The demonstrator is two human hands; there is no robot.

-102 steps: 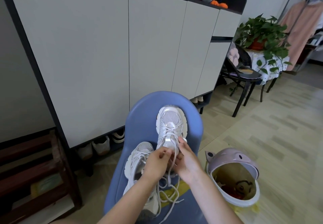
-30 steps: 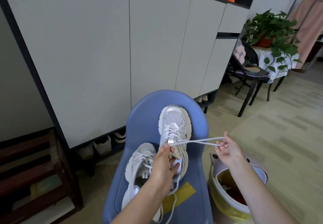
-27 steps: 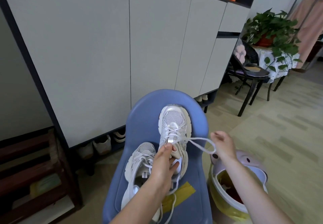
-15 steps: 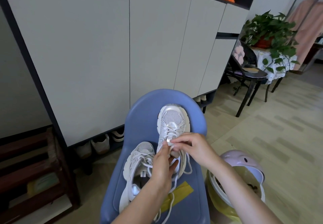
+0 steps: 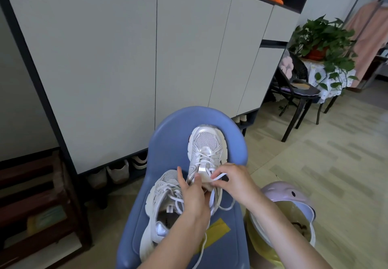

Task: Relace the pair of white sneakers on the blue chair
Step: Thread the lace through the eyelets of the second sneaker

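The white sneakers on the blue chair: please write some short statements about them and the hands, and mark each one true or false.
1. Both sneakers lie on the blue chair. True.
2. The right hand pinches a white lace at the far sneaker. True.
3. The left hand rests on the floor. False: it holds the far sneaker at its tongue.
4. The near sneaker has no lace. False: loose white laces lie across it.
5. The pink bin stands to the right of the chair. True.
6. A strip of red tape is on the seat. False: the tape is yellow.
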